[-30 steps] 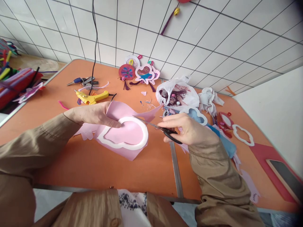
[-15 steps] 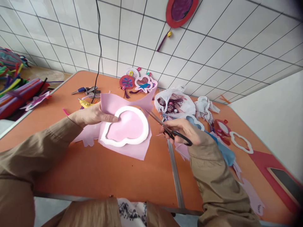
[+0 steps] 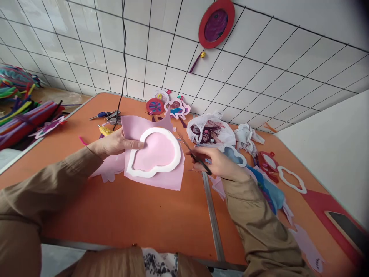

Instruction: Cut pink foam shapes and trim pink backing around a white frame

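Head view | left hand point(image 3: 111, 144) closed, pinching white frame point(image 3: 164, 168) on pink sheet point(image 3: 137, 126), nearside left of bag point(image 3: 227, 132) | right hand point(image 3: 221, 163) curled round scissors point(image 3: 186, 144), bag's near side | risk: loose thumb lets frame slip, cut wanders | frame's pointed corner faces away from bag, long axis slanting toward it

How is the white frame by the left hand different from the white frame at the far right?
The held frame lies against a pink sheet gripped by the left hand; the loose frame lies on the table.
Pink fills the held frame's opening; orange tabletop shows through the loose frame's.
Both are white, open in the middle and curvy-edged.
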The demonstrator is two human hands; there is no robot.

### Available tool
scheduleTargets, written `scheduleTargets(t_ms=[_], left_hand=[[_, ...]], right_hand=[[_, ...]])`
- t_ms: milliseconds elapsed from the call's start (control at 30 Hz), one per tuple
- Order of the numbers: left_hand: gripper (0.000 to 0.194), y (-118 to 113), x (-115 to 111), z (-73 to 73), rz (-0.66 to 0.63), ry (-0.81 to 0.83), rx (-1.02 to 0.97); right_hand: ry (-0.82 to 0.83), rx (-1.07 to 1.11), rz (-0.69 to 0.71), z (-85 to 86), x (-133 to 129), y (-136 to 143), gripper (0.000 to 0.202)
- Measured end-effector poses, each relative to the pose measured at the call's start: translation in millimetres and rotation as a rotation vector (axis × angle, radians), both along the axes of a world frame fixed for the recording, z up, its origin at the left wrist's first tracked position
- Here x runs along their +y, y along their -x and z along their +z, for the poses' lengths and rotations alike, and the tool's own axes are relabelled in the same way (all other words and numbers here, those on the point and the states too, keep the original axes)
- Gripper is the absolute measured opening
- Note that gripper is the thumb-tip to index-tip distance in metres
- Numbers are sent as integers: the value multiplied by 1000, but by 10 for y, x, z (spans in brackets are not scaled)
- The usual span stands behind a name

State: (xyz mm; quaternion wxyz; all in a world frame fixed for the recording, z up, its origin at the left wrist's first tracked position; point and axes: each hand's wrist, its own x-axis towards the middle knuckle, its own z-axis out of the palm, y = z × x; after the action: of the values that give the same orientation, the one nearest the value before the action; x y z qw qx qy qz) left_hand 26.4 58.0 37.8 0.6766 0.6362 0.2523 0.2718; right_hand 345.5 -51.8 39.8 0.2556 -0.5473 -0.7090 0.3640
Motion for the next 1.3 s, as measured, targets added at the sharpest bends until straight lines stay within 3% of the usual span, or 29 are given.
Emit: scheduleTargets(t_ms=[167,367,667,867,1033,1100,1300], left_hand=[[41,18,-1,14,18,-85,65],[40,23,63,-87,-14,-22,-54],[40,-19,78,-125,91,66,-220],[40,-31,40,-98,96,60,-225],[50,-68,27,-104,200,92,-244],[58,-90,9,-103,248,94,-256],[78,-123,-44,-91,309,105,-277]], right_hand=[[-131,-358,28,-22,51,72,31],[-57,-348,24,15,30,-2,36],[42,-496,-5,-7,27,50,33],[46,-289,-38,-17,40,23,38],[52,285,40,-13,-53,62,52],[4,417,36,4,-116,136,58],[-137,397,33,7,-183,312,50]])
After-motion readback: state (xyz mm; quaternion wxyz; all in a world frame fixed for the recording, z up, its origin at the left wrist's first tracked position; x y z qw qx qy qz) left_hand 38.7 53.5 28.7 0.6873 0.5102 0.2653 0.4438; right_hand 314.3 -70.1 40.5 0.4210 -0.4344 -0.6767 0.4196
